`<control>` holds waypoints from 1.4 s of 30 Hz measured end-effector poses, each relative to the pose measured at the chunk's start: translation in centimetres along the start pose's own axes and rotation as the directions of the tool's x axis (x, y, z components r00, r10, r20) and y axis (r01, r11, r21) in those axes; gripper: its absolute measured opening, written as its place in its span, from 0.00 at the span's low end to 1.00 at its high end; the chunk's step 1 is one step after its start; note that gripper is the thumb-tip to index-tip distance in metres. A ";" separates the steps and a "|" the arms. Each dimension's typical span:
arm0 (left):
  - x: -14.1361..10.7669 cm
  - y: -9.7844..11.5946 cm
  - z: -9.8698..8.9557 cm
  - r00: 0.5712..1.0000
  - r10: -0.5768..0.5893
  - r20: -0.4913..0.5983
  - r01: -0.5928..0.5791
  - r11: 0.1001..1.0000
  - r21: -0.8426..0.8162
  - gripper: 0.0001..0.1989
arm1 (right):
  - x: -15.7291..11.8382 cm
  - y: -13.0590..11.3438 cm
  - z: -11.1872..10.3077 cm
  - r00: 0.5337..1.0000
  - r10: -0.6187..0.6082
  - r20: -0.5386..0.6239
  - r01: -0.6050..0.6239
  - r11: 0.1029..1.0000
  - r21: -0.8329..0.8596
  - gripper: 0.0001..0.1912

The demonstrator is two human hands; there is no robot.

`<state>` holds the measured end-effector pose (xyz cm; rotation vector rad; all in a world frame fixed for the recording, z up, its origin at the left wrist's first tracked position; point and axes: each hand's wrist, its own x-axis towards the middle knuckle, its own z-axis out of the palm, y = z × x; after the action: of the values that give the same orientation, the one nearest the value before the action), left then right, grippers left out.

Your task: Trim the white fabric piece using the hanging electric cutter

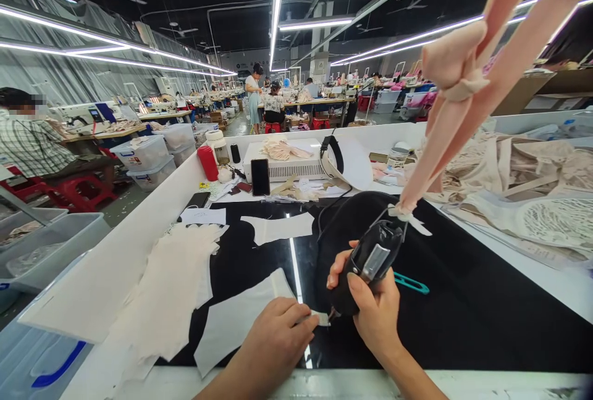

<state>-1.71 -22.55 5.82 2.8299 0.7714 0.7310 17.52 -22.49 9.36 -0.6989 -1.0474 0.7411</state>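
"Hands first: what are they on?"

"Right hand (380, 316) is wrapped round a black hand tool (374, 259). Left hand (280, 326), at nine o'clock from it, keeps its fingers on a pale strip (320, 318). They're near each other but apart."

"Why hold them so?"

"Probably to pin the strip flat beside the tool's nose while the other hand steers. Fingers hide the join, so I can't tell whether the strip belongs to the white panel (243, 320) at their ten o'clock."

"And the pink strap (463, 110)?"

"Knotted at the tool's upper end; I'd guess it takes some of the weight."

"Which way does the tool point?"

"Tilted, its long axis running from one o'clock down to seven, nose low by the strip, tied end up."

"Further out?"

"A teal tool (411, 283) lies at three o'clock, just beside the right hand. Another white piece (280, 227) is at eleven and a fabric stack (171, 289) at nine, perhaps within the left hand's reach. Beige garments (509, 165) heap up at two, off the black work surface (486, 320)."
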 end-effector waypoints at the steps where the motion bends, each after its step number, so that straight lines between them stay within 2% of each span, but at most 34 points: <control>1: -0.1 -0.3 -0.1 1.000 -0.002 -0.013 0.002 1.000 -0.014 0.11 | 0.0 -0.1 0.0 1.000 -0.008 0.001 0.008 1.000 0.006 0.16; 7: -0.4 -1.6 -0.4 0.997 0.005 -0.083 -0.009 0.999 -0.048 0.11 | -0.2 -0.2 -0.3 1.000 -0.016 0.001 0.016 0.999 0.028 0.16; 16: -0.6 -1.7 0.1 0.990 0.015 -0.144 -0.024 0.998 -0.061 0.11 | -0.2 -0.3 -0.6 1.000 -0.007 0.001 0.007 1.000 0.026 0.17; 24: -0.3 -1.7 0.0 0.994 0.057 -0.094 -0.063 0.997 -0.055 0.08 | -0.1 -0.5 -0.5 1.000 -0.023 -0.004 0.023 1.000 0.007 0.16; 36: -0.3 -1.5 0.3 0.996 0.017 -0.086 -0.017 1.000 -0.004 0.07 | -0.1 -0.8 -1.0 1.000 -0.019 -0.020 0.019 1.000 0.005 0.17; 42: -0.3 -1.5 0.5 0.996 0.028 -0.085 -0.026 0.999 0.028 0.05 | 0.4 -1.3 -0.3 0.999 0.003 -0.035 -0.002 0.999 0.038 0.18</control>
<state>-2.37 -21.36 4.85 2.8545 0.7623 0.8571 18.20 -22.97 10.50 -0.6787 -0.9987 0.7463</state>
